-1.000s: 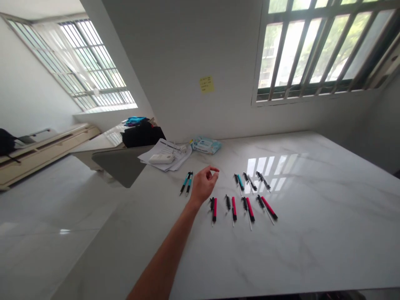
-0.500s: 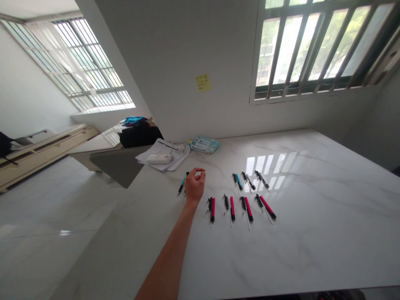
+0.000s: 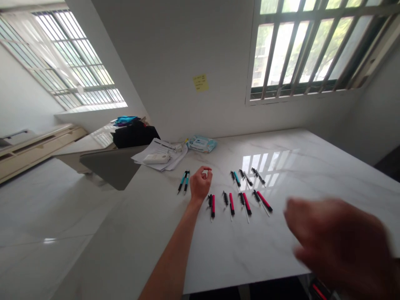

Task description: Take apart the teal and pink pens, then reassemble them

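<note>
My left hand [image 3: 201, 183] rests over the table with its fingers loosely curled and nothing visible in them. Just left of it lie two whole pens, teal and black [image 3: 186, 183]. To its right, a back row holds a teal pen barrel [image 3: 237, 178] beside its black part and two dark grey pens in pieces [image 3: 248, 178]. A front row has several pink-red pen barrels [image 3: 213, 205], each beside a black clip part and a thin white refill. My right hand [image 3: 339, 241] is smeared by motion at the lower right, so its fingers and any contents cannot be made out.
Papers [image 3: 156, 152] with a white box [image 3: 156, 158] on them and a blue wipes pack [image 3: 201, 144] are at the back. A black bag [image 3: 136, 134] sits on a surface beyond. A yellow note [image 3: 200, 82] sticks to the wall. The table's front edge runs below.
My left hand has shifted right, away from the two teal pens, which now show fully. My right hand has come into view at the lower right. The view has shifted slightly.
</note>
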Demonstrator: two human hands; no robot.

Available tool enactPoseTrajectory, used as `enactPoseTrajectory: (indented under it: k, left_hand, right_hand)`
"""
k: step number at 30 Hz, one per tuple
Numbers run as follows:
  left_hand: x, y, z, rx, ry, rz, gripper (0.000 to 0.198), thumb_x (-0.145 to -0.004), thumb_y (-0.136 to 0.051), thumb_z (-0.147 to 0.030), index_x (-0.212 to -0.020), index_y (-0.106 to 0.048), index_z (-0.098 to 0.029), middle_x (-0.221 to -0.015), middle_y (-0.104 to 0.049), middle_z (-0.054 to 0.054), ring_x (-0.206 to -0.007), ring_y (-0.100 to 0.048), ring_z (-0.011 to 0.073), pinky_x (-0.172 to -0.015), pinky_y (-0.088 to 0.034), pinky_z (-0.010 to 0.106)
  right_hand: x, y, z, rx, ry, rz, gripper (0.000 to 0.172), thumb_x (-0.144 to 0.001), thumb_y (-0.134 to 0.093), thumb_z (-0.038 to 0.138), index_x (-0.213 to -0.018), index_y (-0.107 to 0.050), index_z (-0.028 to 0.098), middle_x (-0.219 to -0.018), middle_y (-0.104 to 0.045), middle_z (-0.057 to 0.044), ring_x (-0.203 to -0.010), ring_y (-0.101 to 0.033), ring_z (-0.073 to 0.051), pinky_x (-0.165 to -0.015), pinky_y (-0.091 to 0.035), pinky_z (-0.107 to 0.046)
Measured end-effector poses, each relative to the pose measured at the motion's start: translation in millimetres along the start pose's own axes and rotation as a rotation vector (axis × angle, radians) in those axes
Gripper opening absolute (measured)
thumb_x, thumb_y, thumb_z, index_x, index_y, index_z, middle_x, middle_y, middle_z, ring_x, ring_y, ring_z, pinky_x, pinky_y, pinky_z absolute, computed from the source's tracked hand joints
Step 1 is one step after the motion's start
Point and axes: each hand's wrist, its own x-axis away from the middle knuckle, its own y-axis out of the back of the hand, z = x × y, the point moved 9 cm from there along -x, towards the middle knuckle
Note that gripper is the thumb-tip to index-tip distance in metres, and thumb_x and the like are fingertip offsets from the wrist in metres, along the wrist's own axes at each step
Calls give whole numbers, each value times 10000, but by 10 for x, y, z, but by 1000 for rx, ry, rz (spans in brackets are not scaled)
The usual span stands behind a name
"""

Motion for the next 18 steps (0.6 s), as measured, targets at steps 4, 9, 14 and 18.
enactPoseTrajectory:
  k: [4,9,14,18]
  left_hand:
    - [9,-27,-58,22,-50,10,223,-895,-541,-372,-889,-710,-227,-457,-364,-87,-454,-388,136,-552,-282,250]
    - [27,-97,-65,23,-66,51,211,-886,-548,-350,-893,-718,-226,-454,-390,-86,-458,-415,138,-569,-285,253]
    - [59,-114,-99,18,-70,61,225,-891,-545,-346,-927,-729,-223,-478,-447,-75,-494,-465,146,-596,-297,257]
    - [67,-118,-114,24,-74,70,230,-893,-545,-350,-930,-735,-226,-486,-471,-70,-512,-480,147,-608,-303,256]
  right_hand:
    - [-1011,83,-787,235,-102,-109,301,-889,-709,332,-1177,-676,252,-955,-749,-34,-819,-653,-174,-761,-513,-327]
    - [-1618,-37,-1830,430,-253,120,378,-833,-754,184,-1207,-698,198,-1060,-791,-59,-965,-663,-163,-846,-489,-273]
    - [-1734,-239,-2273,498,-297,302,523,-791,-833,257,-1291,-684,229,-1108,-796,-67,-1062,-685,-198,-909,-497,-281]
    - [-1752,-373,-2478,528,-335,336,514,-732,-868,230,-1224,-722,251,-1062,-809,-29,-976,-731,-221,-853,-532,-287]
